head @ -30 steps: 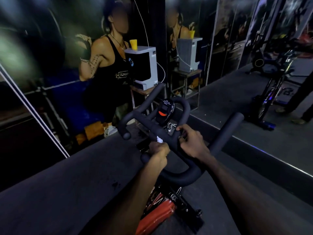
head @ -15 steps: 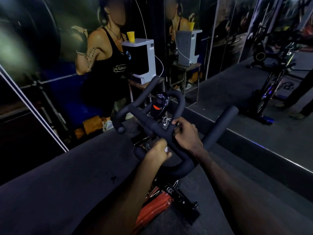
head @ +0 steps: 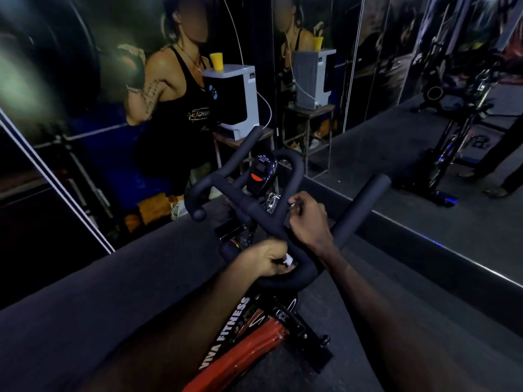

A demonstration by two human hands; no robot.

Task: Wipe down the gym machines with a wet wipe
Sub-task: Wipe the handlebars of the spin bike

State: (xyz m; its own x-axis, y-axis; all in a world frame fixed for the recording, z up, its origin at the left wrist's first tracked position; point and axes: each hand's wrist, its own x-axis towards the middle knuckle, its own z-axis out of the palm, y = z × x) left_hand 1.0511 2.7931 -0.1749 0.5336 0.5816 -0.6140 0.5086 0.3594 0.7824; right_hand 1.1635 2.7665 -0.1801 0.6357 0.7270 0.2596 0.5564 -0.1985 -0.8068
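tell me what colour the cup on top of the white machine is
Yellow; the cup sits on the white machine, clearest in the head view.

This is a gym — a dim indoor cycling room with a dark floor [head: 85, 321]. An exercise bike [head: 249, 343] lettered "VIVA FITNESS" on its red frame stands in front, its black handlebars [head: 254, 205] around a small console [head: 261, 174]. Wall mirrors [head: 382, 66] reflect another exercise bike [head: 452, 123], and a large mural of a person in a workout top [head: 169, 108] covers the wall — beside it a white appliance [head: 235, 100] stands on a stand.
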